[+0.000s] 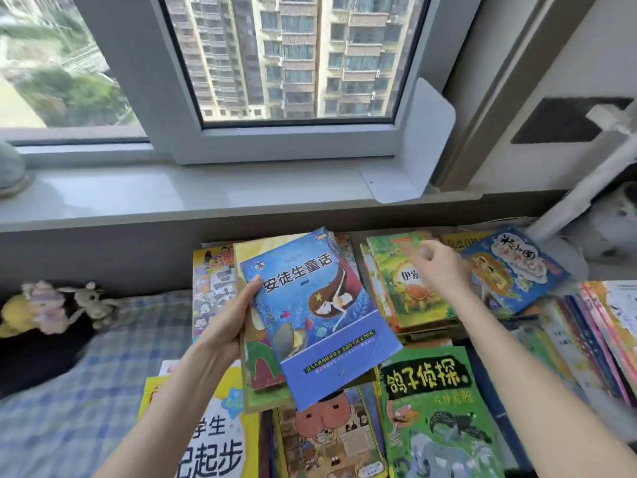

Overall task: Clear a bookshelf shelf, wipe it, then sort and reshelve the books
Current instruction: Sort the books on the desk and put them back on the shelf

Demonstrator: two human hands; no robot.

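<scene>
Nearest the lens, three books lie flat with covers up: a yellow-and-white book (213, 439) at left, a cartoon-face book (331, 439) in the middle, and a green book (434, 408) at right. Left hand (238, 312) grasps a thin stack by its left edge, thumb on the cover of the top item, a blue mermaid book (320, 322). The stack is held tilted above the flat books. A green-and-red cover (262, 370) shows beneath it in the same grip. Right hand (439, 270) is extended over a pile topped by a tortoise book (406, 288). The hand is blurred, so neither its grip nor any contact can be determined. Just right of that pile a blue cloud-title book (510, 270) lies askew. More books stand in a row (593, 336) at the right edge. A blue checked bedsheet (69, 374) shows left of the books, with plush toys (51, 305) beyond it. Behind, a windowsill (172, 198) carries a white bookend (424, 143).
</scene>
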